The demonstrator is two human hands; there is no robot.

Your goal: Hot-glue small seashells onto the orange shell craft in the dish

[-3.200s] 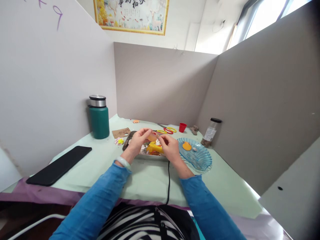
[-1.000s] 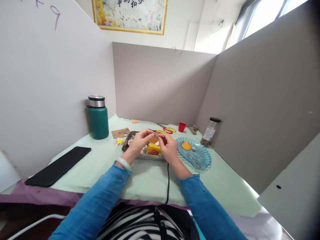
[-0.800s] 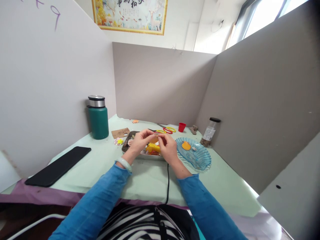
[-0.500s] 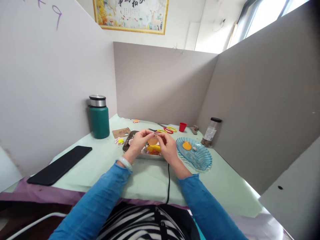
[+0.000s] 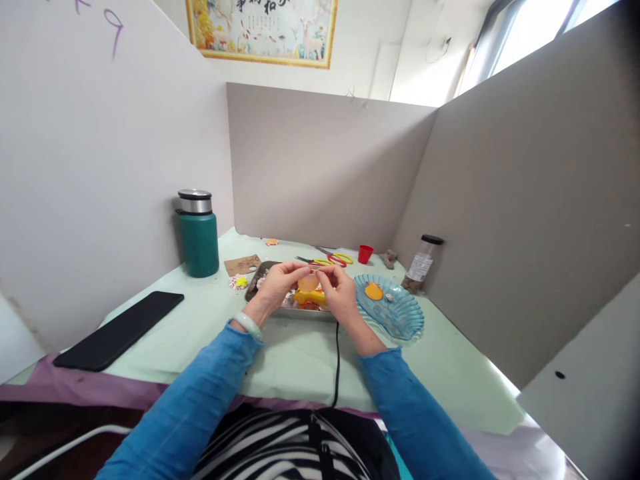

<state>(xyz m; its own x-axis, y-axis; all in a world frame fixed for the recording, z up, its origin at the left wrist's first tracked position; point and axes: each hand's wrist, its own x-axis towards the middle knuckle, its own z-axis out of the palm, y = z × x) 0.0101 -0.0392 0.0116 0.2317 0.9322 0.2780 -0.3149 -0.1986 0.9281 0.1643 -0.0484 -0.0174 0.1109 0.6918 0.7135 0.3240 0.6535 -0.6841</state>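
My left hand (image 5: 276,285) and my right hand (image 5: 339,293) meet above a metal tray (image 5: 256,283). Both pinch a small round pale orange piece (image 5: 308,283) between their fingertips. Under the hands in the tray lies a yellow glue gun (image 5: 311,297); its black cord (image 5: 338,363) runs toward me. A blue glass shell-shaped dish (image 5: 395,313) sits just right of my right hand, with an orange piece (image 5: 373,291) in it.
A green flask (image 5: 198,235) stands at the left and a black phone (image 5: 119,329) lies near the front left. Scissors (image 5: 330,259), a small red cup (image 5: 365,254) and a jar (image 5: 421,265) stand behind. Grey partition walls close in three sides.
The hands stayed together over the tray. The orange piece has turned between the fingers, so its round face shows more.
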